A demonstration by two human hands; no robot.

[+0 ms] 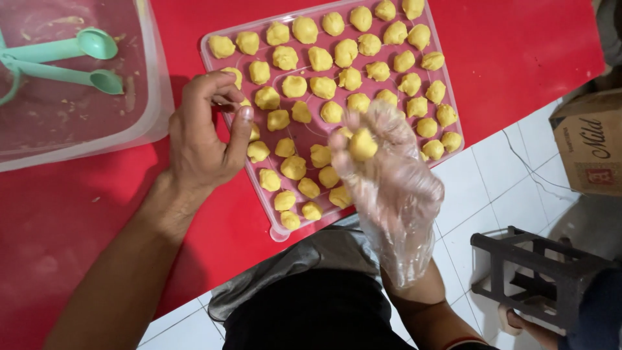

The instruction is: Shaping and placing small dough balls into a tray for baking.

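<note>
The bare left hand rests at the left edge of the flat pink plastic tray, fingers curled narrow and holding nothing. The right hand, in a loose clear plastic glove, pinches a yellow dough ball above the tray's near right part. Rows of yellow dough lumps fill the tray to its rims. The clear plastic tub with two mint green scoops sits just left, on the red table covering.

White tiled floor, red tabletop, dark stool.
</note>
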